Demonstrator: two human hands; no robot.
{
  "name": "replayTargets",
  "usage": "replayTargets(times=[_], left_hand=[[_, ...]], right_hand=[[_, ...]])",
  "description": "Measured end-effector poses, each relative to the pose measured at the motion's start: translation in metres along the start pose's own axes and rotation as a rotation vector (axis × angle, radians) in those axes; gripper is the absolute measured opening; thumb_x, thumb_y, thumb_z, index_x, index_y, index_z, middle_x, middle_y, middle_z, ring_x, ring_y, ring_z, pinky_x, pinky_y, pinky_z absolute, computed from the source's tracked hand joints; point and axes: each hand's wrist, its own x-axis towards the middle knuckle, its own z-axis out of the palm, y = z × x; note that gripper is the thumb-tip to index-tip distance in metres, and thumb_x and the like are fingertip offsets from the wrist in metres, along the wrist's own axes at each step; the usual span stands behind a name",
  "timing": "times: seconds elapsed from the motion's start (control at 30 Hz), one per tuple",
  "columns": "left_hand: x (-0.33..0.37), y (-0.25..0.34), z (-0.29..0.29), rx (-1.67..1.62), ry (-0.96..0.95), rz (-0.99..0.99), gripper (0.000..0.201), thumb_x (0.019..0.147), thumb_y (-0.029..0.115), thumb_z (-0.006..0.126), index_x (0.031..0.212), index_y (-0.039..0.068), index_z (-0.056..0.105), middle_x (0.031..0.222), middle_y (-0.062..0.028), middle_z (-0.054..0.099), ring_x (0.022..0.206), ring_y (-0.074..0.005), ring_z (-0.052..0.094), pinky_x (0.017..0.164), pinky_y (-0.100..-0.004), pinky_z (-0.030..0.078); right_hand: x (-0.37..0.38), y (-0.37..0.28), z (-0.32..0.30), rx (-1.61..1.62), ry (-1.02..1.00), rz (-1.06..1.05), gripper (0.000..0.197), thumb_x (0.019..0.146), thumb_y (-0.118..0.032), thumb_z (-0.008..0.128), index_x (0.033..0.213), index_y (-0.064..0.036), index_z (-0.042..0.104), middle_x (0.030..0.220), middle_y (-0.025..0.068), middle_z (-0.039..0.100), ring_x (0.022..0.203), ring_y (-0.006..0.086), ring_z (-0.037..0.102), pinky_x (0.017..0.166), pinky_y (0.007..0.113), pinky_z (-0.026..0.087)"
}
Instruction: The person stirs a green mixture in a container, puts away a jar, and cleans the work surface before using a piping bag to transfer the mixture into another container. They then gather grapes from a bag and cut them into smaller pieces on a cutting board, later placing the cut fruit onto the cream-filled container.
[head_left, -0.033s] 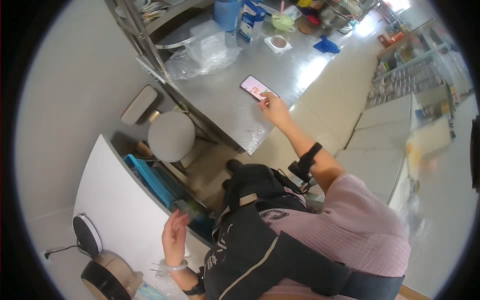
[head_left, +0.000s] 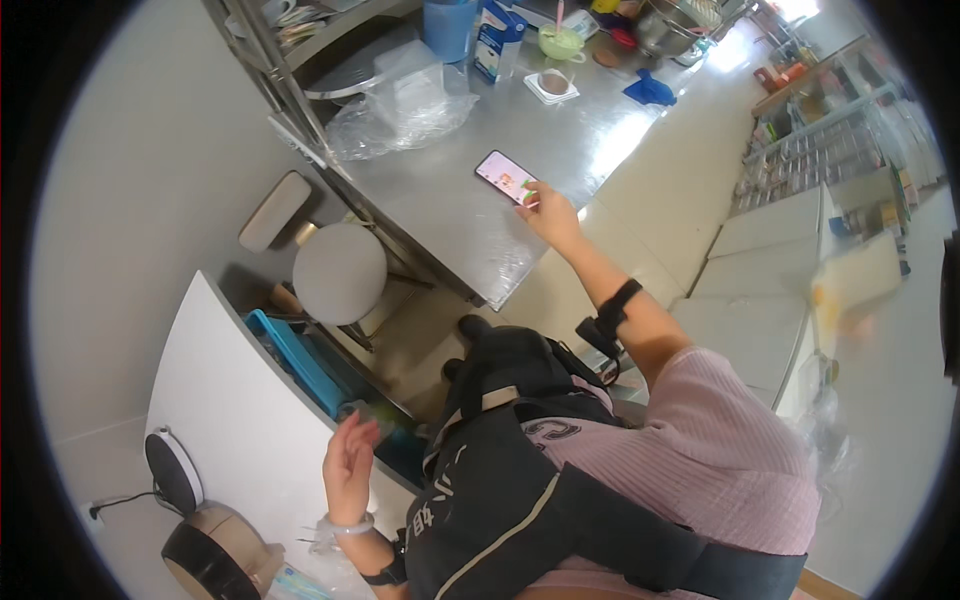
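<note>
A smartphone (head_left: 505, 179) with a lit pink screen is at the steel table (head_left: 430, 205); whether it rests flat or is slightly raised I cannot tell. My right hand (head_left: 548, 212) grips its near right end, with thumb and fingers closed at that corner. At the lower left, my left hand (head_left: 350, 465) is raised beside the edge of a white counter (head_left: 230, 390). Its fingers are loosely bent and somewhat apart, with nothing seen in them. A pale bracelet (head_left: 347, 527) circles the left wrist.
Crumpled clear plastic (head_left: 405, 110), a blue cup (head_left: 447, 30), a carton (head_left: 498, 42), a small white dish (head_left: 552, 86), a green bowl (head_left: 560, 43) and a blue cloth (head_left: 650, 88) lie farther along the table. A grey chair (head_left: 340, 272) stands at left, white cabinets (head_left: 750, 320) at right.
</note>
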Motion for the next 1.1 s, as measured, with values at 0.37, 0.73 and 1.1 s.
replayTargets(times=[0.37, 0.73, 1.1], left_hand=[[0.092, 0.004, 0.128, -0.081, -0.176, -0.062, 0.036, 0.094, 0.015, 0.051, 0.126, 0.0, 0.045, 0.109, -0.0144, 0.061, 0.096, -0.0184, 0.06, 0.087, -0.0288, 0.045], [0.311, 0.052, 0.338, 0.221, -0.115, -0.006, 0.057, 0.085, 0.007, 0.062, 0.135, 0.001, 0.035, 0.123, -0.0146, 0.052, 0.108, -0.0181, 0.052, 0.086, -0.0271, 0.044], [0.604, 0.077, 0.454, 0.769, 0.012, 0.42, 0.117, 0.048, 0.016, 0.088, 0.14, -0.004, 0.017, 0.138, -0.0241, 0.036, 0.128, -0.0345, 0.037, 0.106, -0.0359, 0.03]], right_hand=[[0.05, 0.077, 0.011, -0.306, -0.195, -0.02, 0.1, 0.058, -0.035, 0.076, 0.138, -0.0015, 0.026, 0.124, 0.0212, 0.044, 0.112, 0.035, 0.044, 0.094, 0.043, 0.039], [0.3, 0.282, -0.135, -0.235, 0.229, -0.009, 0.08, 0.069, -0.047, 0.07, 0.127, 0.0019, 0.042, 0.122, 0.0232, 0.048, 0.113, 0.0375, 0.045, 0.098, 0.045, 0.034], [0.417, 0.412, -0.18, -0.424, 0.228, -0.102, 0.046, 0.069, -0.039, 0.07, 0.11, -0.019, 0.063, 0.12, 0.0054, 0.053, 0.11, 0.0344, 0.046, 0.09, 0.048, 0.04]])
